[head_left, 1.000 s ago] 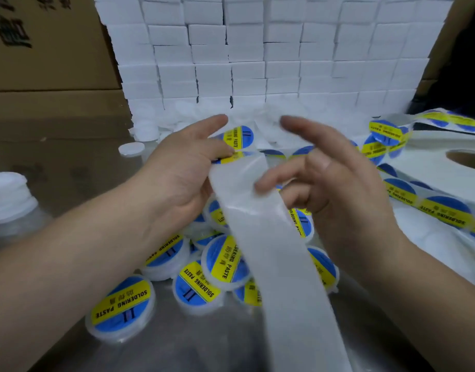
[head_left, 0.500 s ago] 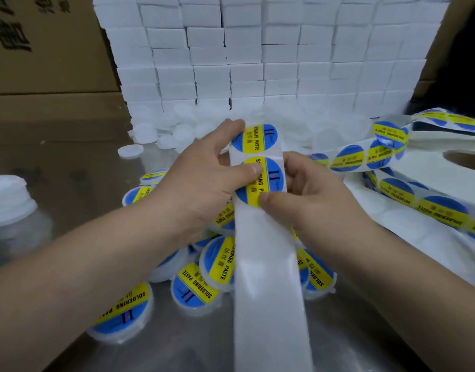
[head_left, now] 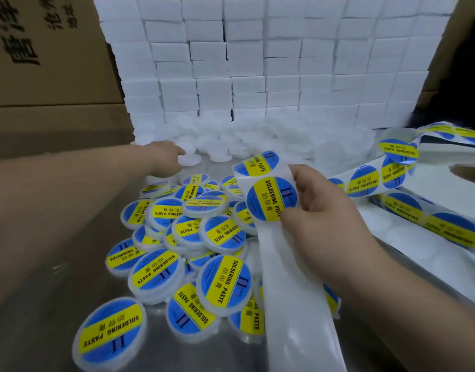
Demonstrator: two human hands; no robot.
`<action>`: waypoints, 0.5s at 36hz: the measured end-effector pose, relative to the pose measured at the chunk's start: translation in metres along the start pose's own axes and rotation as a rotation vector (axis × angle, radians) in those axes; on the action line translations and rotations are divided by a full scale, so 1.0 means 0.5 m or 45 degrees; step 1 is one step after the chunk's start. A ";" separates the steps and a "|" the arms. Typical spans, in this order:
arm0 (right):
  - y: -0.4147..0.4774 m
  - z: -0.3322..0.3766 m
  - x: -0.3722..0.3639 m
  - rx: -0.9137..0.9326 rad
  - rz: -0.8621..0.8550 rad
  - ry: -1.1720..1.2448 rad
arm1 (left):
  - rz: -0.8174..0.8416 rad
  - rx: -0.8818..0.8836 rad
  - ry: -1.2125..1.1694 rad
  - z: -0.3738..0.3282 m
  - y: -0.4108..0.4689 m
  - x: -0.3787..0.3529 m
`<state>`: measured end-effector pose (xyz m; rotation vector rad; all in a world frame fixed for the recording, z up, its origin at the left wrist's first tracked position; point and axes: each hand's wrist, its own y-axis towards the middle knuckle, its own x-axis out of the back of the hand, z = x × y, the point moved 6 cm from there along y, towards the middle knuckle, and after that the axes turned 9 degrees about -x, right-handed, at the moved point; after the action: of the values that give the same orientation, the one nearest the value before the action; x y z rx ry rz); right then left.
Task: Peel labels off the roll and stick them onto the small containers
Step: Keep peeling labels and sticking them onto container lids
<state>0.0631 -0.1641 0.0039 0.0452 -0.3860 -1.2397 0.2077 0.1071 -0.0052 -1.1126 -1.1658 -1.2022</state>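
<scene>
My right hand point(head_left: 322, 208) pinches the white backing strip point(head_left: 292, 291) at a round blue-and-yellow "Soldering Paste" label point(head_left: 270, 198). The strip runs on to the label roll point(head_left: 418, 202) at the right. My left hand point(head_left: 165, 155) is stretched far forward, its fingers at a plain white container point(head_left: 189, 159) on the edge of the unlabelled pile point(head_left: 258, 140); whether it grips the container is unclear. A heap of labelled containers point(head_left: 212, 237) lies on the metal table below both hands.
A wall of stacked white boxes point(head_left: 271, 63) closes off the back. Brown cardboard cartons point(head_left: 43, 63) stand at the left. The loose strip with labels point(head_left: 392, 162) curls over the roll at the right. Bare metal table point(head_left: 56, 251) shows at the near left.
My left hand has let go of the strip and reached forward to the unlabelled containers. My right hand alone holds the strip, with a label partly lifted.
</scene>
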 end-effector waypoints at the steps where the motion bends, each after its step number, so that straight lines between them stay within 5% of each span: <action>1: -0.001 -0.001 0.000 0.000 0.000 -0.012 | 0.028 0.010 0.020 0.006 0.007 -0.008; 13: 0.000 -0.012 0.002 -0.097 -0.033 -0.067 | -0.102 -0.088 -0.046 -0.031 0.031 -0.010; 18: -0.003 0.001 0.001 -0.075 -0.030 -0.049 | -0.476 -0.014 -0.729 -0.037 0.001 0.041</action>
<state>0.0617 -0.1648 0.0038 -0.0244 -0.3831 -1.2757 0.2095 0.0870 0.0139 -1.3322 -1.8695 -1.1991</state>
